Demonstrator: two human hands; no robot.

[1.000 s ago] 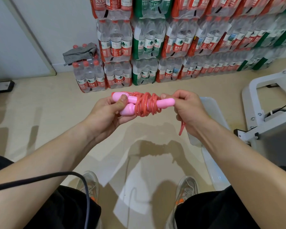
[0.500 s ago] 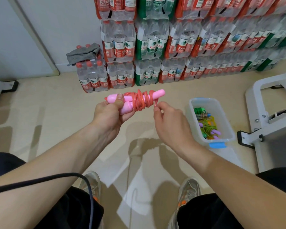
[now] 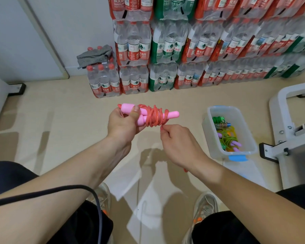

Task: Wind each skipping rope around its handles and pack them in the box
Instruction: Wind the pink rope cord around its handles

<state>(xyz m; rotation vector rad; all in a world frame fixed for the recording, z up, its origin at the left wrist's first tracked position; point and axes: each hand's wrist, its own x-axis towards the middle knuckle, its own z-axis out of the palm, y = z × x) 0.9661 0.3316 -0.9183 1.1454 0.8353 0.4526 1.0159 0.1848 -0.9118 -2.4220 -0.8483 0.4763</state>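
My left hand [image 3: 123,125] grips two pink handles [image 3: 171,114] held side by side, thumb pressed on top. A red skipping rope [image 3: 155,117] is coiled several times around their middle. My right hand [image 3: 178,145] sits just below and right of the coil and pinches the loose rope end, which runs through the fist and shows again below the wrist. A clear plastic box [image 3: 248,143] stands on the floor at the right. Inside lie wound ropes in green, orange and purple.
Shrink-wrapped packs of water bottles [image 3: 165,50] are stacked along the back wall, a grey cloth [image 3: 93,56] on one. A white metal frame [image 3: 292,124] stands right of the box. My knees and shoes [image 3: 204,206] are below; a black cable [image 3: 42,192] crosses my left arm.
My right hand let go of the handle's end and dropped below the coil, drawing the rope end down. The box, hidden by that hand earlier, came into view.
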